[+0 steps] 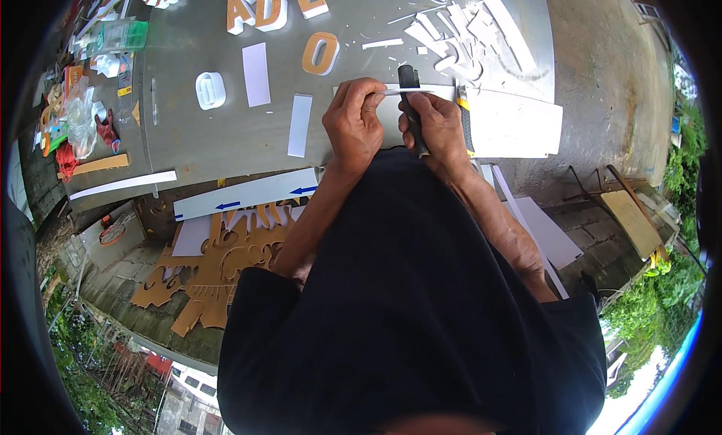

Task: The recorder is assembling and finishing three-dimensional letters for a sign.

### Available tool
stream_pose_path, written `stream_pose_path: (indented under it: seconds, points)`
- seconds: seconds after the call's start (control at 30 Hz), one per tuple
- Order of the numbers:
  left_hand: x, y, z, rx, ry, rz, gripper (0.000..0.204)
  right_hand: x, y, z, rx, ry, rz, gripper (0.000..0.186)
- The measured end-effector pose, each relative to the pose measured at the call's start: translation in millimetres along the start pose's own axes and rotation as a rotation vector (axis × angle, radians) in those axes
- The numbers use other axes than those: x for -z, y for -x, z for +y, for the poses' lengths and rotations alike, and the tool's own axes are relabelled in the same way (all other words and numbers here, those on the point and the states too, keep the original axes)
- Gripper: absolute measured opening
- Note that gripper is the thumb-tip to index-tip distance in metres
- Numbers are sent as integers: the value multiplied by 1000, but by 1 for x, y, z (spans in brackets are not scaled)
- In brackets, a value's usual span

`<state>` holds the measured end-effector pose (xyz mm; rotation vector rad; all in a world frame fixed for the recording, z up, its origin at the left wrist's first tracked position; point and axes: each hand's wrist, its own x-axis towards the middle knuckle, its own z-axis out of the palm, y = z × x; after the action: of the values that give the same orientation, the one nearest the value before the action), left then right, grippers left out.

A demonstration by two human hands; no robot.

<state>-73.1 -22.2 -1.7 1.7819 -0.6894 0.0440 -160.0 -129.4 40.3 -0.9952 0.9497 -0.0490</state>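
Note:
A thin white strip (394,91) is pinched in the fingertips of my left hand (352,126), just above the table's near edge. My right hand (440,126) is closed around a dark, bar-shaped tool (408,77), held nearly upright against the strip; its exact kind is not clear. The strip runs across the tool to my right thumb. Close beside my right hand lies a black and yellow tool (465,123), partly hidden. White sheets (519,123) lie to the right of it. A pale rectangular piece (299,125) rests left of my left hand.
Letter-shaped blocks (320,53) with brown tops and white sides stand farther back. White offcuts (459,36) are heaped at the back right. A white oval ring (210,90) sits to the left. Cut brown sheets (210,277) lie below the metal table's (188,134) near edge.

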Motion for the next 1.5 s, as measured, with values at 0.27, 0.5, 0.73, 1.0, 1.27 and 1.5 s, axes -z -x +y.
stream_pose_path:
  seconds: [0.27, 0.5, 0.73, 1.0, 1.27, 1.5]
  points:
    - [0, -4, -2, -55, -43, 29, 16, -3, -4, -1, -110, -63, -54, 24]
    - [4, 3, -4, -76, -59, 40, 16, -5, 2, 3, -227, -164, -116, 26]
    - [0, -1, -5, -13, 0, 30, 18, -5, -3, 6, -193, -203, -44, 26]
    - [5, -1, -5, 79, 44, 15, 18, -3, -3, 8, -166, -174, 8, 25]
    - [4, 3, -10, 173, 75, -31, 15, -12, -9, 15, -116, -99, -90, 26]
    - [0, 7, -16, 233, 174, -15, 15, 4, -15, 11, -414, -720, -337, 25]
